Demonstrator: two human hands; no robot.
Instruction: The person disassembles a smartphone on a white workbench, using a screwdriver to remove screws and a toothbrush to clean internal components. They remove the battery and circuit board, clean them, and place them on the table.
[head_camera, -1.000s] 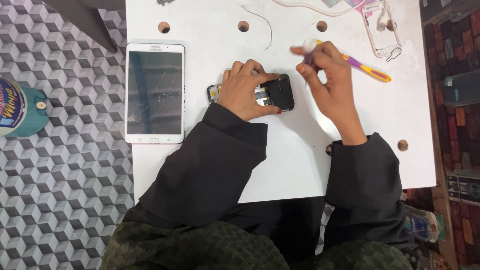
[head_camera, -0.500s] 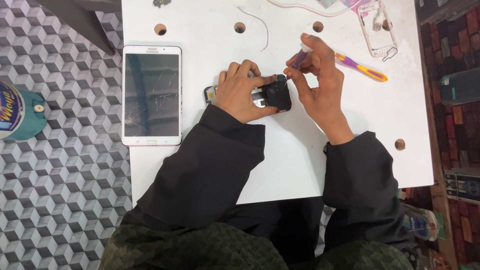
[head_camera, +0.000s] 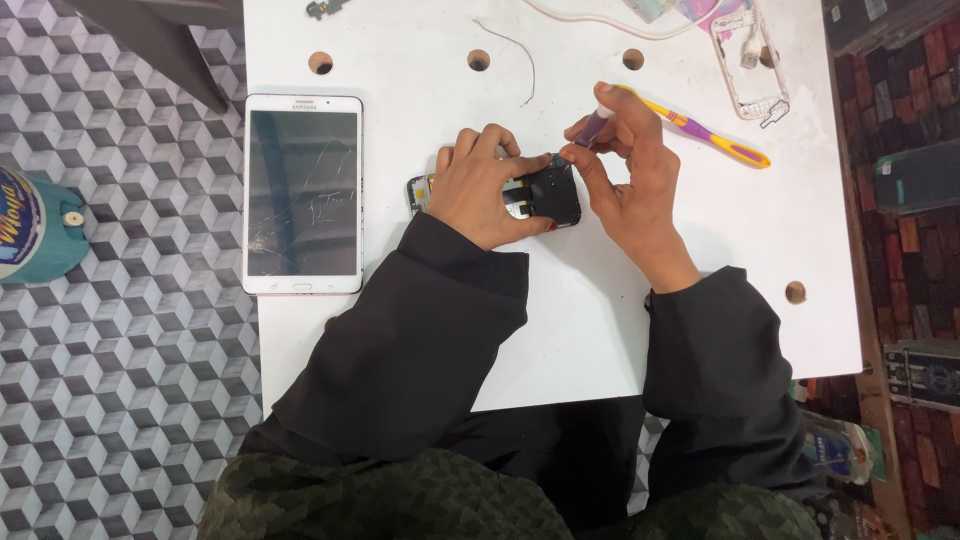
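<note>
While the left hand (head_camera: 480, 195) pins the phone (head_camera: 545, 195) flat and the right hand (head_camera: 625, 170) pinches a purple tool (head_camera: 592, 128) at its 12 o'clock edge, a slip could crack it.

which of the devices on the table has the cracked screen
The white tablet, lying flat left of the left hand, shows cracks across its dark screen. The small opened phone under the hands shows none.

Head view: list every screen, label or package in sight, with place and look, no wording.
Tablet: left on the white table, white frame, dark cracked screen.
Small phone: under the left hand, dark, partly opened.
Teal cap: floor at far left, printed label.
</note>
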